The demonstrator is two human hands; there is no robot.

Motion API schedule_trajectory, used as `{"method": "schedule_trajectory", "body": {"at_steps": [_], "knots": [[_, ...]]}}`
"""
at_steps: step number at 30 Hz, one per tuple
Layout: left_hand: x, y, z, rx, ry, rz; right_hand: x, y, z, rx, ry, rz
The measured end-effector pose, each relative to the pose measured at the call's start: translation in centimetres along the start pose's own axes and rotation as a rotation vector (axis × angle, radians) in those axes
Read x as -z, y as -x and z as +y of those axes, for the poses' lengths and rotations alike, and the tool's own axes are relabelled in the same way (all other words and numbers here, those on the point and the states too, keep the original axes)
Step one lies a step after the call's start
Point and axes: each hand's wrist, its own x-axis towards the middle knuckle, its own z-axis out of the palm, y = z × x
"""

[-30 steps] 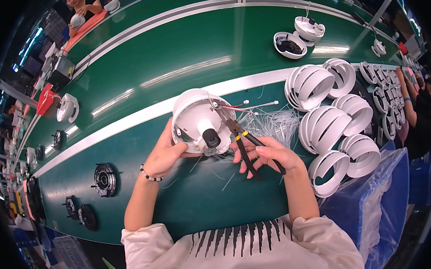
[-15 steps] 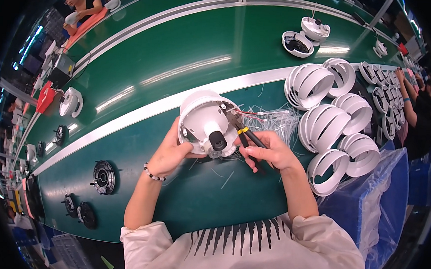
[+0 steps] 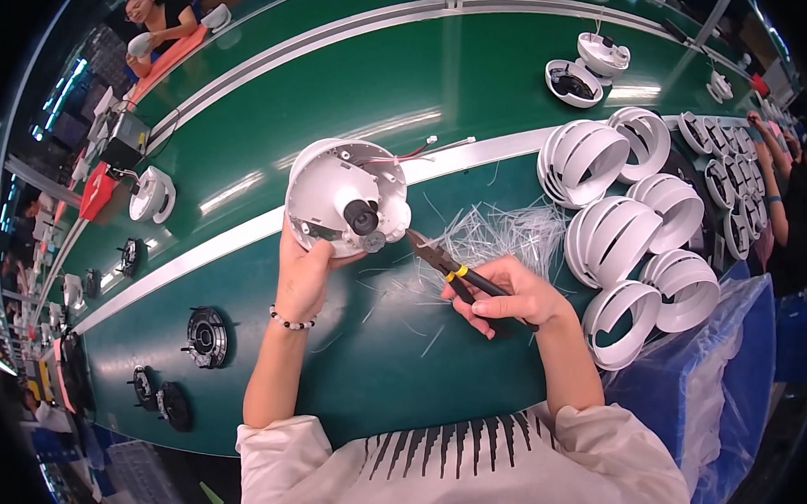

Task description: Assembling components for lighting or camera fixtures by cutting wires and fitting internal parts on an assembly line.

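Observation:
A white dome camera housing (image 3: pixel 323 182) with a black lens (image 3: pixel 361 217) is gripped at its lower left rim by my left hand (image 3: pixel 303 279), thumb on the near edge. Fine wires with white plugs (image 3: pixel 415 154) stick out of its upper right side. My right hand (image 3: pixel 521 299) is closed around the handles of diagonal cutters (image 3: pixel 438 257), black with yellow bands. Their tip points up and left, close to the housing's right edge and apart from the wires. Beneath and beyond the cutters lies a heap of clear plastic strips (image 3: pixel 514 238).
Several white ring covers (image 3: pixel 610 235) stand stacked at the right, by a plastic-lined blue bin (image 3: pixel 689 376). Black round parts (image 3: pixel 207 336) lie at the left. More camera units (image 3: pixel 604 54) stand on the far green bench. Co-workers (image 3: pixel 165 20) sit across and at the right.
My left hand has moved the housing left and up, away from the cutters. The cutters have come off the wires, which now swing free at the top right; my right hand stays nearly in place.

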Motion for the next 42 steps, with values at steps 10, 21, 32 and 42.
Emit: {"method": "schedule_trajectory", "body": {"at_steps": [10, 21, 32, 42], "knots": [[-1.1, 0.5, 0.4, -0.025, 0.048, 0.011, 1.2, 0.3, 0.1, 0.095, -0.208, -0.037], [-0.8, 0.4, 0.3, -0.02, 0.066, 0.005, 0.9, -0.8, 0.9, 0.22, -0.151, 0.562], [2.8, -11.9, -0.7, 0.336, 0.933, -0.15, -0.5, -1.8, 1.9, 0.222, -0.093, 0.458], [11.0, -17.9, 1.1, 0.13, -0.003, 0.612, -0.1, -2.1, 1.5, 0.263, 0.084, 0.594]]}}
